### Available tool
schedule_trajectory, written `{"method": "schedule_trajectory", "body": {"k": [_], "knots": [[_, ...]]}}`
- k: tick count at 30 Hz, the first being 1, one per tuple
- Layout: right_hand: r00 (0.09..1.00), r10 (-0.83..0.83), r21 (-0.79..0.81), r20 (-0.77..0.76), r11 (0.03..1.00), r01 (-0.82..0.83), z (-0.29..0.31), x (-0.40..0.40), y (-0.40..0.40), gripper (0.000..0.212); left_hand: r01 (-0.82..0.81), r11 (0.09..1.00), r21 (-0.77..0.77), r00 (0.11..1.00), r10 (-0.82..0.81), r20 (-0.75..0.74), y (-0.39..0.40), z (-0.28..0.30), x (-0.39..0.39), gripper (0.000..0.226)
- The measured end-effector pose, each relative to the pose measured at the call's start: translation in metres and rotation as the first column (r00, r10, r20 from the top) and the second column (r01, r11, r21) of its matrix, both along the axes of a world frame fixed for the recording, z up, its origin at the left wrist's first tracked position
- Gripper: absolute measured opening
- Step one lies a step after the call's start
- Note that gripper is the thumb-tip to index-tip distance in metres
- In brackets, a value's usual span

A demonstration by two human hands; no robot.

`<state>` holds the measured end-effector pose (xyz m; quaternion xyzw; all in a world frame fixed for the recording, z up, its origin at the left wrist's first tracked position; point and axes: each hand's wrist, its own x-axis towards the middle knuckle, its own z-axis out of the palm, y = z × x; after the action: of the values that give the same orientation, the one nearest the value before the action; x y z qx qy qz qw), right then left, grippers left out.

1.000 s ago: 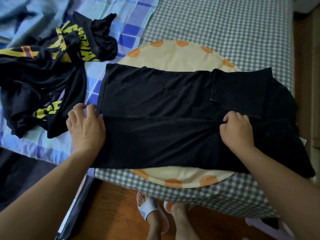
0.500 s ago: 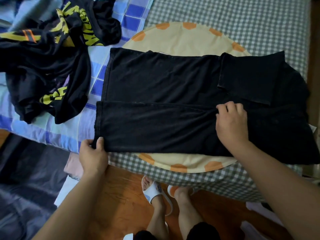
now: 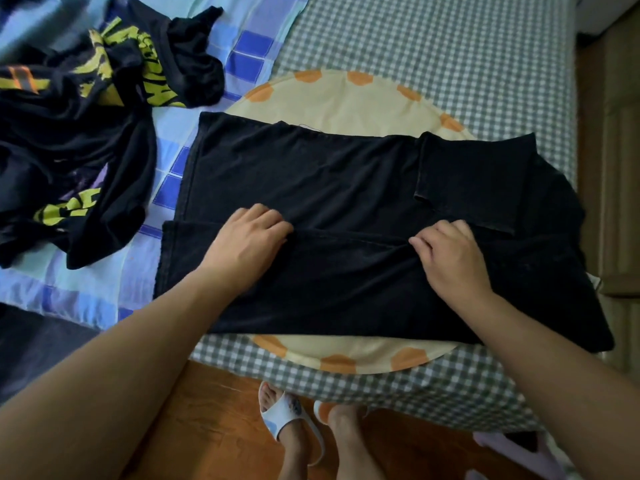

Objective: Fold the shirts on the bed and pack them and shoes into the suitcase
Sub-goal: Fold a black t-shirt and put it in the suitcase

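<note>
Left hand (image 3: 251,237), right hand (image 3: 450,251), on black shirt (image 3: 329,181)

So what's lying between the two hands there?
Only the black shirt: its folded edge runs from the left hand to the right hand, seen from the head camera.
</note>
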<state>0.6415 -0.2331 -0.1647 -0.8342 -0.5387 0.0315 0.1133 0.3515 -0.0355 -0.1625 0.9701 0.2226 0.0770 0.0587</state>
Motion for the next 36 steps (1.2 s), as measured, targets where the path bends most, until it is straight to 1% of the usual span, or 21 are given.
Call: {"method": "schedule_trajectory", "body": {"k": [2,4,5,6,8,10,13,16,17,20,22,23,25,27,29,31,33,34,36], "knots": [[0.994,0.108,0.039,0.026,0.993,-0.109,0.002,0.001,0.006,0.018,0.083,0.995,0.057,0.996,-0.081,-0.036,0.002,-0.003,0.013,0.013],[0.978,0.207,0.033,-0.006,0.978,-0.207,0.001,-0.003,0.014,0.013,0.123,0.989,0.082,0.992,-0.119,-0.052,0.001,-0.003,0.020,0.011],[0.972,0.235,0.014,-0.026,0.972,-0.235,0.001,-0.006,0.018,0.015,0.139,0.987,0.085,0.989,-0.134,-0.058,0.000,-0.003,0.022,0.008],[0.970,0.242,-0.010,-0.036,0.970,-0.242,0.001,-0.007,0.021,0.018,0.146,0.986,0.084,0.988,-0.141,-0.067,-0.001,-0.003,0.024,0.006],[0.970,0.244,-0.078,-0.008,0.967,-0.244,-0.001,-0.012,0.029,0.022,0.107,0.992,0.070,0.992,-0.102,-0.071,-0.001,-0.003,0.021,0.004],[0.965,0.263,-0.176,0.016,0.950,-0.256,0.004,-0.014,0.032,0.020,0.061,0.997,0.052,0.995,-0.056,-0.085,-0.001,-0.001,0.022,0.009],[0.950,0.309,-0.333,0.052,0.902,-0.275,0.010,-0.016,0.029,0.014,0.052,0.998,0.028,0.990,-0.048,-0.133,-0.003,0.007,0.028,0.017],[0.944,0.306,-0.419,0.123,0.878,-0.230,0.016,-0.018,0.024,0.022,-0.011,1.000,-0.008,0.987,0.010,-0.162,-0.005,0.015,0.032,0.018],[0.946,0.301,-0.398,0.124,0.888,-0.230,0.018,-0.018,0.023,0.021,-0.047,0.999,-0.028,0.986,0.042,-0.162,-0.006,0.017,0.033,0.017],[0.960,0.261,-0.239,0.103,0.943,-0.231,0.027,-0.013,0.029,0.021,-0.158,0.984,-0.076,0.979,0.147,-0.142,-0.004,0.020,0.033,0.013],[0.971,0.227,-0.197,0.067,0.958,-0.211,0.031,-0.009,0.037,0.023,-0.180,0.978,-0.102,0.978,0.167,-0.124,0.000,0.017,0.034,0.011],[0.970,0.237,-0.191,0.057,0.956,-0.222,0.028,-0.006,0.039,0.019,-0.184,0.976,-0.115,0.978,0.170,-0.125,0.001,0.015,0.036,0.011],[0.975,0.223,-0.245,-0.009,0.945,-0.218,0.016,-0.001,0.041,0.004,-0.205,0.971,-0.123,0.971,0.187,-0.149,0.004,0.007,0.041,0.013],[0.987,0.112,-0.285,-0.115,0.948,-0.141,0.008,0.002,0.045,0.021,-0.231,0.964,-0.129,0.956,0.201,-0.215,0.006,-0.001,0.045,0.010],[0.982,-0.040,-0.289,-0.186,0.957,-0.015,0.002,0.005,0.047,0.025,-0.254,0.959,-0.123,0.937,0.212,-0.277,0.007,-0.006,0.048,0.006],[0.983,-0.090,-0.300,-0.158,0.953,0.039,-0.004,0.004,0.045,0.025,-0.275,0.955,-0.113,0.926,0.232,-0.297,0.007,-0.009,0.048,0.005],[0.995,-0.082,-0.261,-0.054,0.963,0.066,-0.010,0.000,0.041,0.024,-0.320,0.945,-0.068,0.912,0.288,-0.292,0.006,-0.012,0.046,0.017],[0.997,-0.073,-0.219,0.012,0.973,0.074,-0.010,-0.003,0.038,0.025,-0.356,0.934,-0.029,0.901,0.335,-0.275,0.005,-0.011,0.043,0.026],[0.992,-0.043,-0.100,0.122,0.993,0.056,-0.006,-0.014,0.034,0.033,-0.437,0.899,0.000,0.887,0.432,-0.164,-0.004,-0.005,0.032,0.039]]}}
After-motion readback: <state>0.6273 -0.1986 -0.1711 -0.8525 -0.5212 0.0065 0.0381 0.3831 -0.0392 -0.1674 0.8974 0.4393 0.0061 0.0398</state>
